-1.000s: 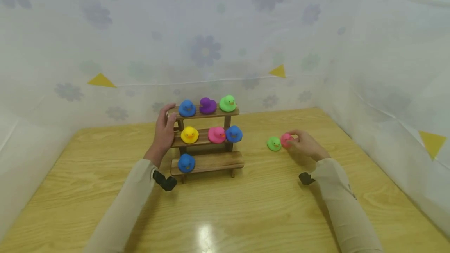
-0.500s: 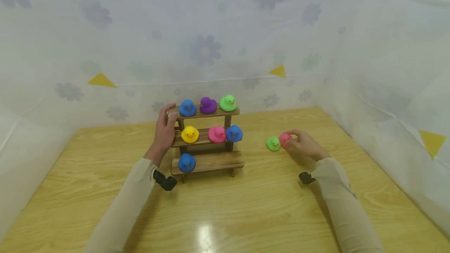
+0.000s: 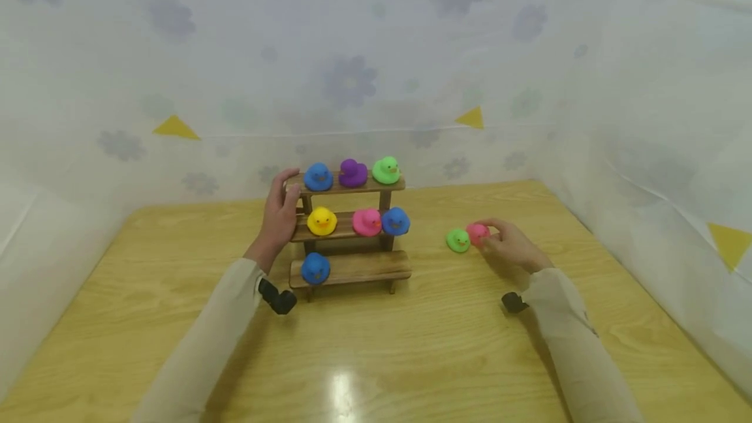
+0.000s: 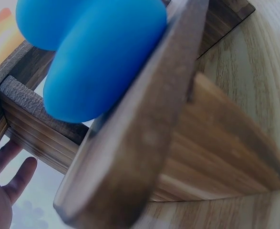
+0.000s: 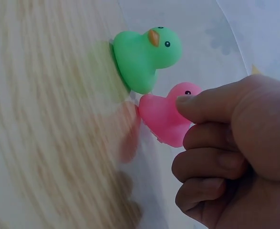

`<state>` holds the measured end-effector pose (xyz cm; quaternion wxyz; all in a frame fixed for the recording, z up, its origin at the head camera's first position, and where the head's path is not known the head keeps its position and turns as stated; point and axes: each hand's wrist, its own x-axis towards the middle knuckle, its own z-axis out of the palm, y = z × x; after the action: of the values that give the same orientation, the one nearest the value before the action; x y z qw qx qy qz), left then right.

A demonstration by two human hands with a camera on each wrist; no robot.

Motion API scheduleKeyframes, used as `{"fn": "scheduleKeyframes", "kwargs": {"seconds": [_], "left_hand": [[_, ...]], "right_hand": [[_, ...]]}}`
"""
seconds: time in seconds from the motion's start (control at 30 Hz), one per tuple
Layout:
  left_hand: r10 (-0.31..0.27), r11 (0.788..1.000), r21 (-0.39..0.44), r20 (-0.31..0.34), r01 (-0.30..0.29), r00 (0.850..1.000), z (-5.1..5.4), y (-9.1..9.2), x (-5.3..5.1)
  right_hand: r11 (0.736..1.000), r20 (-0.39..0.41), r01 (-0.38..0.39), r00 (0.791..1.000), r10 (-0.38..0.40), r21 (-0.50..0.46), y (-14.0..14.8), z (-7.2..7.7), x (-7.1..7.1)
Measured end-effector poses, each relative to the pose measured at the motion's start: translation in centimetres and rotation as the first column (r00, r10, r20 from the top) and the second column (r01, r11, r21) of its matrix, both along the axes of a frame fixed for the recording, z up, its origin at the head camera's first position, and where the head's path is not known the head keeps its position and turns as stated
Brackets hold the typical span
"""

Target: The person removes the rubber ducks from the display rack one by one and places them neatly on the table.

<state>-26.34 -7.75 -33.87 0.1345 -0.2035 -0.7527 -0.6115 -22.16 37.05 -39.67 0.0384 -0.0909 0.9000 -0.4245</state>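
Observation:
A three-tier wooden display stand (image 3: 370,267) holds several rubber ducks. My left hand (image 3: 279,214) grips its left side near the top tier. In the left wrist view the fingertips (image 4: 25,174) show beside the wood, and the blue duck (image 4: 101,57) on the bottom tier is close up. To the right of the stand, my right hand (image 3: 511,245) pinches a pink duck (image 5: 166,114) between thumb and fingers. It is tilted, its base partly showing in the right wrist view. Beside it a green duck (image 5: 142,57) sits on the table.
The top tier bears a blue duck (image 3: 318,177), a purple duck (image 3: 352,173) and a green duck (image 3: 386,170). On the middle tier are a yellow duck (image 3: 322,221), a pink duck (image 3: 367,222) and a blue duck (image 3: 396,221). A flowered curtain (image 3: 352,31) surrounds the wooden table (image 3: 376,344).
The head view has shifted slightly. My left hand keeps its place on the stand, and my right hand stays at the pink duck with little visible movement.

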Motion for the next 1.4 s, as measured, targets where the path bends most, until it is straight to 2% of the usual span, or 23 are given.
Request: {"fn": "scheduleKeyframes", "kwargs": {"seconds": [0.23,0.4,0.63,0.8,0.9,1.03,1.17,1.2,1.3,1.4], "left_hand": [[-0.003,1.000,0.008,-0.016,0.003,1.000,0.0,0.0,-0.1],[-0.001,1.000,0.001,-0.008,0.001,1.000,0.0,0.0,-0.1],[0.007,1.000,-0.003,-0.002,-0.007,1.000,0.3,-0.1,0.0],[0.001,1.000,0.009,0.005,-0.001,1.000,0.3,0.0,0.0],[-0.002,1.000,0.017,0.009,0.002,1.000,0.3,0.1,-0.1],[-0.007,1.000,0.013,0.008,0.006,1.000,0.3,0.3,-0.1],[-0.008,1.000,0.014,0.003,0.008,1.000,0.3,0.2,0.0],[-0.004,1.000,0.010,0.006,0.004,1.000,0.2,0.2,0.0],[0.002,1.000,0.008,0.005,-0.002,1.000,0.1,0.1,0.1],[-0.001,1.000,0.012,0.002,0.001,1.000,0.0,0.1,0.0]], "right_hand": [[1.000,-0.021,0.009,1.000,-0.009,0.019,0.2,-0.6,0.2],[0.999,-0.088,0.051,0.995,-0.051,-0.001,-0.2,-0.7,0.3],[0.994,-0.171,0.107,0.980,-0.104,0.012,-1.7,0.2,0.4],[0.988,-0.205,0.146,0.967,-0.154,-0.055,-3.3,1.2,1.1],[0.981,-0.268,0.139,0.948,-0.171,-0.133,-4.5,1.8,1.6],[0.972,-0.400,0.097,0.899,-0.178,-0.213,-6.9,3.3,2.8],[0.973,-0.528,0.053,0.833,-0.167,-0.225,-9.4,4.5,4.0],[0.975,-0.562,0.031,0.813,-0.153,-0.221,-10.0,4.6,4.1],[0.983,-0.673,-0.044,0.734,-0.088,-0.177,-11.6,4.8,4.5],[0.988,-0.741,-0.112,0.671,-0.004,-0.106,-13.2,4.6,4.8]]}}
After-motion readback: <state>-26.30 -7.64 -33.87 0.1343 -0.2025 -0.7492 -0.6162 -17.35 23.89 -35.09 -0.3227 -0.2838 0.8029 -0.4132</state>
